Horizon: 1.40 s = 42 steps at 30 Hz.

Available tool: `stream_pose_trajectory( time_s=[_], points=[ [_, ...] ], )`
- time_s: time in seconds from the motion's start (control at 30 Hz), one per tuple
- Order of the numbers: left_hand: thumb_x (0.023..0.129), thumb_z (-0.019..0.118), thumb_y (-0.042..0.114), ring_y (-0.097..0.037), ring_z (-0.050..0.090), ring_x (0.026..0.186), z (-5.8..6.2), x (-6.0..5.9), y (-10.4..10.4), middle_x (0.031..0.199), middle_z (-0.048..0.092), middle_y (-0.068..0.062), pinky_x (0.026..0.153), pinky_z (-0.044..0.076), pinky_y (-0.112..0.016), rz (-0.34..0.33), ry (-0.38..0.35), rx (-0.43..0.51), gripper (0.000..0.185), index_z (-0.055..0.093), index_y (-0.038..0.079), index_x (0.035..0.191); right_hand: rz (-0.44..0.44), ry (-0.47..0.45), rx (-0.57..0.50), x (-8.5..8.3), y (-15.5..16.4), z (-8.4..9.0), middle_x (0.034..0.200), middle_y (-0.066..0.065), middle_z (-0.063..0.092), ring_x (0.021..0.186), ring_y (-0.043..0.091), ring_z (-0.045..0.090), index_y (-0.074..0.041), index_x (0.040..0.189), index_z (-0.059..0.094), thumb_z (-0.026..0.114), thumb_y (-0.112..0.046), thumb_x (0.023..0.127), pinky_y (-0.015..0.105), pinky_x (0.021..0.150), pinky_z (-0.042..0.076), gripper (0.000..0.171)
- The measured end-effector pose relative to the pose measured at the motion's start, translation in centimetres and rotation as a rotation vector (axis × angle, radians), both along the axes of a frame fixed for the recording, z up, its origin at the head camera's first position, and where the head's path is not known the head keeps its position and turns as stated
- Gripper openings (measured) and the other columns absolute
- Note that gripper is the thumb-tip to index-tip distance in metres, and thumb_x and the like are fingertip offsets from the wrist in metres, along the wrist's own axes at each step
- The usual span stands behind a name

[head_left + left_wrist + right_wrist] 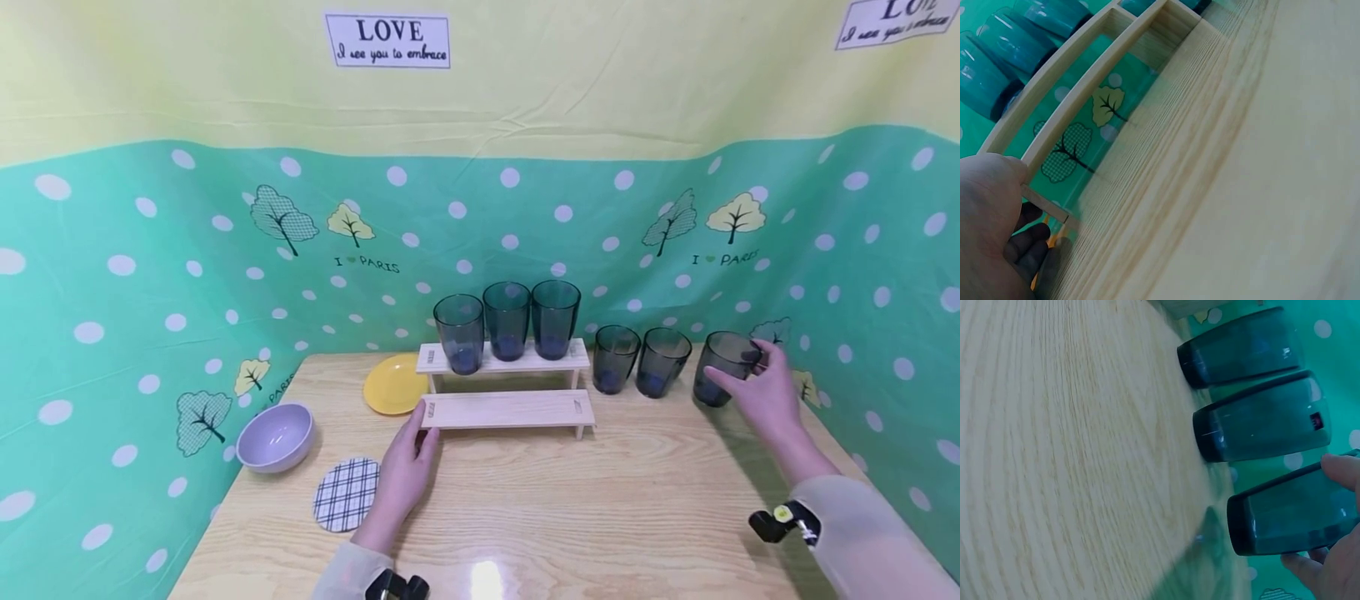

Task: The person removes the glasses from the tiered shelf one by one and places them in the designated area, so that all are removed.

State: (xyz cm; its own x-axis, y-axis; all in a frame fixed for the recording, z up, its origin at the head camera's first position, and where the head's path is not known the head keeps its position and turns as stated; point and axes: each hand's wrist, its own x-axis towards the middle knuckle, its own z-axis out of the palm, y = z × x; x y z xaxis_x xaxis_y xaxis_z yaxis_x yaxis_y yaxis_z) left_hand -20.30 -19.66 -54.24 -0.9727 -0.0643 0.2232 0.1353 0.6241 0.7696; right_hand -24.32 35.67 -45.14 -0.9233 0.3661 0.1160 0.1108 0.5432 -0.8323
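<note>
Left hand (988, 228) grips wooden shelf (1072, 107) (glasses (1013, 42) beyond).

From my remote station I see a lilac bowl (276, 437) upright at the left edge of the wood-grain surface (600, 508), a round plaid mat (343, 497) nearer me and a yellow plate (392, 387) farther back. Green polka-dot cloth (435, 237), printed with trees (283, 218), lines the back and sides; above runs a pale yellow band (570, 75) with "LOVE" labels (387, 40) (my head view crops the right one).
</note>
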Motion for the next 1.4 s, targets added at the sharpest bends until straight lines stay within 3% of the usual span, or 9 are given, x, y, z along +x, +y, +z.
stream_pose_trajectory(
  time_s=[0.57, 1.4],
  points=[
    [0.118, 0.055, 0.032, -0.039, 0.039, 0.159, 0.3, 0.0, 0.1, 0.174, 0.040, -0.017, 0.131, 0.032, -0.057, -0.010, -0.014, -0.001, 0.064, 0.032, 0.014, 0.175, -0.052, 0.019, -0.035, -2.1, 0.2, -2.4, 0.172, 0.035, 0.027, 0.154, 0.057, 0.035, -0.002, 0.175, 0.010, 0.081, -0.045, 0.101, 0.072, 0.120, 0.039, 0.111],
    [0.118, 0.054, 0.033, -0.038, 0.039, 0.159, 0.2, 0.1, 0.2, 0.174, 0.040, -0.015, 0.130, 0.032, -0.057, 0.003, -0.019, 0.004, 0.063, 0.033, 0.014, 0.175, -0.023, 0.030, -0.015, -2.6, -1.0, -2.5, 0.171, 0.038, 0.023, 0.152, 0.061, 0.035, 0.001, 0.173, 0.008, 0.079, -0.044, 0.103, 0.073, 0.117, 0.043, 0.110]
  ],
)
